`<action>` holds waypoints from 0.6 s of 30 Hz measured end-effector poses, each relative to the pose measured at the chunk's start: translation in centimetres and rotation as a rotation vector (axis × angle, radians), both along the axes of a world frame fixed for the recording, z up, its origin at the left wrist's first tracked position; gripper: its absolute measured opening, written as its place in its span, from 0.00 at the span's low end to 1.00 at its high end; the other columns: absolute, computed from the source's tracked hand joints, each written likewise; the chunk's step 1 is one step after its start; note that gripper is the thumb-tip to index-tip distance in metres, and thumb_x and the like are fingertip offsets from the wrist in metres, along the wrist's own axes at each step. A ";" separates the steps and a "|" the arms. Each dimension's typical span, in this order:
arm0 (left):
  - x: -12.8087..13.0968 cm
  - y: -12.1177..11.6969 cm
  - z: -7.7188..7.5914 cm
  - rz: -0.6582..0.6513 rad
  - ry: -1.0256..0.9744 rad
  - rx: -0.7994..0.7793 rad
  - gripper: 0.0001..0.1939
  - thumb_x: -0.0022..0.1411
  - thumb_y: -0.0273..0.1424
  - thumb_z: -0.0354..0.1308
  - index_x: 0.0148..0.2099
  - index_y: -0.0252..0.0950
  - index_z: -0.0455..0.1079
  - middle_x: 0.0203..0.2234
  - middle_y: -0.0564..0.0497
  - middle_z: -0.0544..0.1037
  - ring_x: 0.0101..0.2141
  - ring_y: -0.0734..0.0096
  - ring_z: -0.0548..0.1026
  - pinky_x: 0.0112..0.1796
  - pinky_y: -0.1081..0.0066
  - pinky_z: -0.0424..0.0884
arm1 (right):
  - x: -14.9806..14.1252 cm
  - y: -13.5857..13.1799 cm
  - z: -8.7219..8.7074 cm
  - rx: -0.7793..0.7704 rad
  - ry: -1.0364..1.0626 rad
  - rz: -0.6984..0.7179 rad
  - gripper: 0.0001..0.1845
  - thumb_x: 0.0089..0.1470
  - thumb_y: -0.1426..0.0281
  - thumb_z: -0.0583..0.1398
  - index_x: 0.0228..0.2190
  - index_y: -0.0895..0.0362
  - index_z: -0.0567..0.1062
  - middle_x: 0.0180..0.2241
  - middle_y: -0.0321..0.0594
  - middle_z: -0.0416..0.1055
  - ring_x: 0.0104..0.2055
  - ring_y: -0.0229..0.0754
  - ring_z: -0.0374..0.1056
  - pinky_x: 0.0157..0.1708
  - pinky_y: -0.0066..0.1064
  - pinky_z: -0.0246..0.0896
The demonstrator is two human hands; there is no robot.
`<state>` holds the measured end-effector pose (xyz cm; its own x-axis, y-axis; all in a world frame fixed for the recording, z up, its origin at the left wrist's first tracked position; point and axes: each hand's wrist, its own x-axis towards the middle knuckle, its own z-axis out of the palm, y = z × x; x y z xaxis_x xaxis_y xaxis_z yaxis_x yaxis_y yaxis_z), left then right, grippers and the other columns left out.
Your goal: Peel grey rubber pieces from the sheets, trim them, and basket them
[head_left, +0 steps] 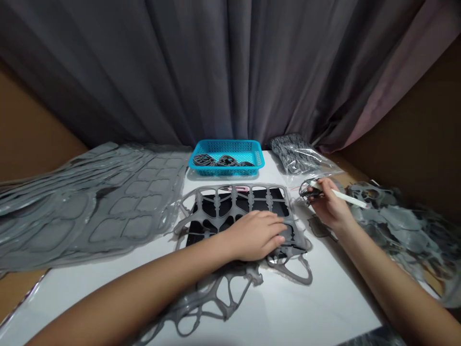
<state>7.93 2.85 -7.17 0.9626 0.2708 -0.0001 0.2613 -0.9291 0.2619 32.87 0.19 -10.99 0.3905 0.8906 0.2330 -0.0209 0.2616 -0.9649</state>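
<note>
My left hand lies flat, fingers stretched out, on a grey rubbery sheet with cut-out openings. Under that sheet is a black board, partly hidden by the hand and sheet. Off to the right, my right hand is closed around a slim white stick-like tool. A dark looped piece is at this hand's fingertips; whether it is held or hangs on the tool, I cannot tell. Loose grey web-like scrap hangs over the near side of the board, beneath my left forearm.
A blue plastic basket with dark looped pieces stands at the back. Grey moulded sheets are stacked at left. A clear bag of dark pieces lies back right. Grey scraps heap up at right. A curtain hangs behind.
</note>
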 end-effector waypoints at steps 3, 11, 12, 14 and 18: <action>0.9 1.1 -2.1 0.088 0.121 -0.034 0.29 0.67 0.48 0.38 0.63 0.39 0.55 0.62 0.47 0.58 0.61 0.50 0.53 0.57 0.47 0.49 | -0.6 -0.3 -0.9 -0.022 -0.091 0.077 0.16 0.51 0.53 0.59 0.29 0.52 0.68 0.22 0.31 0.63 0.23 0.34 0.62 0.22 0.24 0.56; 0.8 2.5 -4.7 0.465 0.154 0.084 0.42 0.61 0.54 0.41 0.66 0.27 0.47 0.64 0.32 0.46 0.62 0.35 0.40 0.56 0.38 0.36 | -1.8 -2.0 -1.1 -0.168 -0.448 0.433 0.08 0.47 0.65 0.65 0.29 0.56 0.76 0.33 0.39 0.76 0.37 0.41 0.71 0.38 0.30 0.63; 0.8 2.6 -4.8 0.491 0.152 0.100 0.42 0.61 0.54 0.43 0.66 0.26 0.48 0.64 0.32 0.45 0.63 0.36 0.39 0.57 0.39 0.36 | -1.9 -2.0 -1.1 -0.175 -0.473 0.459 0.08 0.47 0.65 0.64 0.30 0.56 0.76 0.34 0.39 0.76 0.38 0.41 0.71 0.40 0.31 0.63; 0.9 2.7 -5.0 0.482 0.134 0.123 0.42 0.61 0.52 0.43 0.66 0.26 0.47 0.64 0.34 0.42 0.63 0.40 0.37 0.58 0.41 0.36 | -2.1 -2.0 -1.1 -0.182 -0.511 0.497 0.08 0.49 0.65 0.64 0.30 0.56 0.76 0.35 0.40 0.76 0.38 0.41 0.71 0.41 0.31 0.64; 0.8 2.8 -5.4 0.398 0.120 0.117 0.43 0.59 0.52 0.44 0.66 0.25 0.45 0.65 0.37 0.39 0.64 0.49 0.39 0.59 0.44 0.36 | -2.2 -1.9 -1.1 -0.192 -0.564 0.585 0.07 0.49 0.65 0.64 0.30 0.57 0.76 0.33 0.40 0.77 0.37 0.40 0.73 0.39 0.29 0.65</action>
